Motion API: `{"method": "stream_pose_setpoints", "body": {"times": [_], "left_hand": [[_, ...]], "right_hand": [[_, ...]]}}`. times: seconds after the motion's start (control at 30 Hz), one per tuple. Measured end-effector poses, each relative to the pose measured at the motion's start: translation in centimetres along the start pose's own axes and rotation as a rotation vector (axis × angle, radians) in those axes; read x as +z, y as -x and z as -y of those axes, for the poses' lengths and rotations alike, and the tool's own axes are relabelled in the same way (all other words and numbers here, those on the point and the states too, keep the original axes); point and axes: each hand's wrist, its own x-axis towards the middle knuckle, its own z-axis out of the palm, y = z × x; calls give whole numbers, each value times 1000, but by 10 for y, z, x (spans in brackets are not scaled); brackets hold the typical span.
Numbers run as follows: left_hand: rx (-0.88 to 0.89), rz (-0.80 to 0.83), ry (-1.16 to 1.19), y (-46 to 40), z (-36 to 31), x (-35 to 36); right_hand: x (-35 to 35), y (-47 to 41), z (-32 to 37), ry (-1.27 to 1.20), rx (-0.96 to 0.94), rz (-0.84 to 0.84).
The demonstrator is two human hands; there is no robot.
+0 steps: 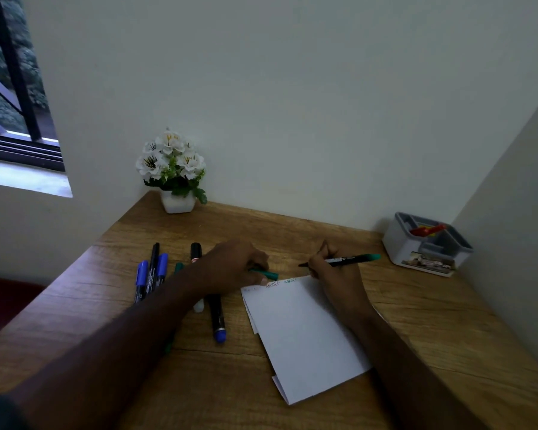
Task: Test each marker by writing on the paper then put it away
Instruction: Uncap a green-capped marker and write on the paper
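A folded white paper (305,333) lies on the wooden desk (432,330), with short rows of letters along its top edge. My right hand (332,268) grips a black marker with a green end (351,259), its tip pointing left just above the paper's top edge. My left hand (236,263) pinches a green cap (266,273) beside the paper's top left corner. Several more markers lie left of the paper: blue-capped ones (151,274), a thin black one (153,259), a thick black one (196,252) and a black one with a blue end (217,318).
A grey and white organiser box (429,243) with red items inside stands at the desk's back right corner. A white pot of white flowers (174,172) sits at the back left against the wall. A window opens at the far left.
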Motion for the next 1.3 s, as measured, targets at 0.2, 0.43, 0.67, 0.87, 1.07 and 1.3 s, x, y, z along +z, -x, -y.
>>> {"method": "stream_pose_setpoints", "body": {"times": [0.2,0.43,0.67,0.87,1.07,1.3], "left_hand": [[-4,-139,-9,-1,2,2],[63,-386,327,-1,-9,-1],[119,-406,359,-1,-11,0],[133,-371,383,-2,-16,1],[236,-324,358,-2,-20,3],[293,-364,379,-1,-32,7]], "right_hand": [[0,1,8,-53,-180,40],[-4,3,7,-410,-153,172],[-8,3,5,-491,-128,118],[-5,6,5,-432,-107,202],[-3,6,6,-315,-79,220],[-4,1,7,-482,10,259]]}}
